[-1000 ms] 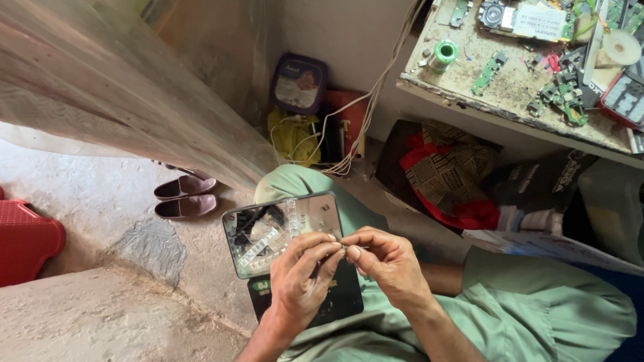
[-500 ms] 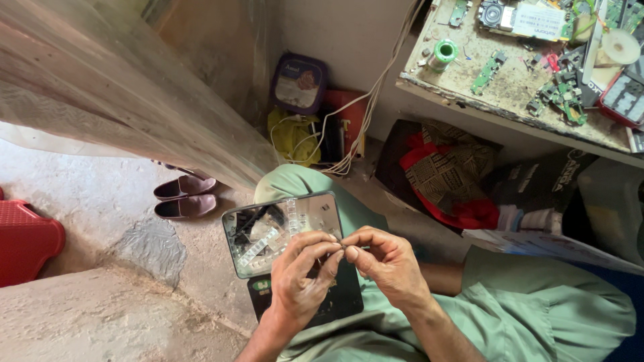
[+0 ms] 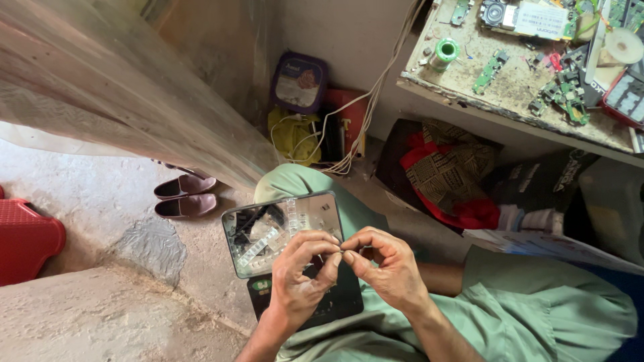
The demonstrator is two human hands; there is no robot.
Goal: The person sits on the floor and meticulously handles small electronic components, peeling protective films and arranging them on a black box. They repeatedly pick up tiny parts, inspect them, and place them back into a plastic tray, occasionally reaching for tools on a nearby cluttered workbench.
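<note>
Left hand: left hand point(image 3: 300, 278) raised over the lap, fingers curled, thumb and forefinger tips pinched together on a tiny part too small to identify, meeting the other hand's fingertips.
Right hand: right hand point(image 3: 388, 268) curled likewise, thumb and forefinger closed on the same tiny part at the point where both hands touch.
Held part: tiny dark part point(image 3: 339, 253) between the two sets of fingertips, above the lap and just beside the tray's right edge.
Tray: shallow rectangular metal-rimmed tray point(image 3: 325, 204) holding clear plastic strips, resting on the knee, directly beyond the left hand.
Dark slab: flat black rectangular device point(image 3: 339, 302) lying on the lap under the left hand, partly under the tray.
Packages: purple rounded-rectangular tub with a pale picture label point(image 3: 299, 82) leaning at the wall base; crumpled yellow bag point(image 3: 293, 136) just below it; red flat packet point(image 3: 350, 114) to its right, crossed by white cables.
Bench: worn workbench point(image 3: 469, 100) at upper right carrying green circuit boards and a green spool of tape point(image 3: 444, 52); its chipped front edge overhangs red and patterned cloth.
Open room: bare concrete floor at left, with a pair of brown slip-on shoes point(image 3: 184, 196) and a red plastic stool point(image 3: 27, 239) at the left edge; a translucent sheet hangs along the upper left.
</note>
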